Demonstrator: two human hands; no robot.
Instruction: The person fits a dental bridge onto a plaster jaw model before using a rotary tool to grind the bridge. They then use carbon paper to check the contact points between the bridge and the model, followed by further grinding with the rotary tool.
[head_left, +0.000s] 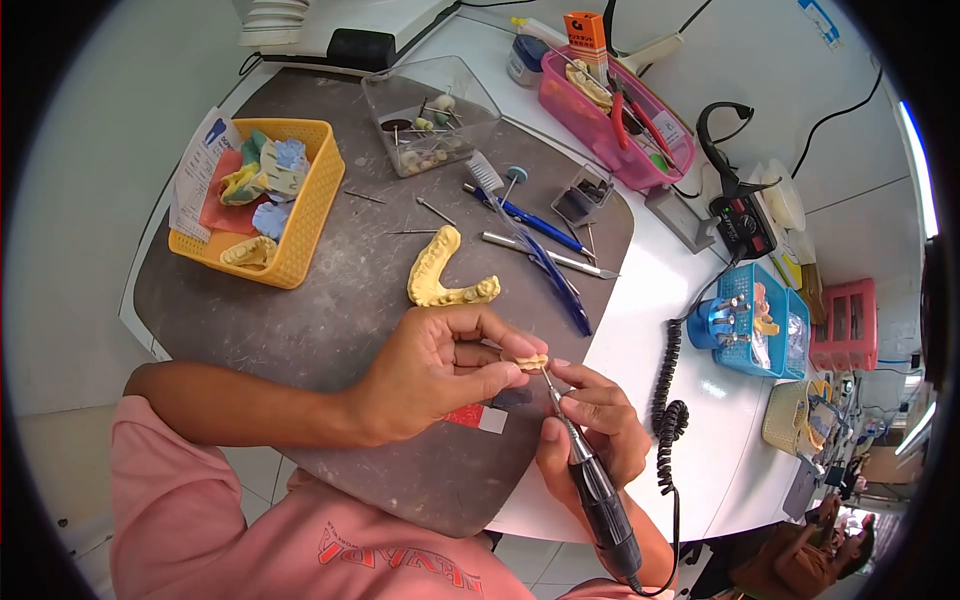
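Note:
Between the thumb and fingers of my left hand (435,365) is a small cream-coloured dental bridge (532,361), a short row of tooth shapes. My right hand (612,430) is wrapped round a black and silver rotary handpiece (603,505) in a pen-like hold. Its thin bur tip points up at the bridge, right at its lower edge. Just beyond my left hand a yellow plaster dental cast (430,272), horseshoe-shaped, lies on the grey bench mat (300,330). Below my hands a red and white packet (475,417) is partly hidden.
A yellow basket (312,210) with casts and putty pieces stands at left. Behind are a clear box (435,150) of burs and a pink basket (640,165) of tools. Pens, a brush and a knife (550,257) lie mid-right. A coiled cord (668,380) hangs beside the handpiece.

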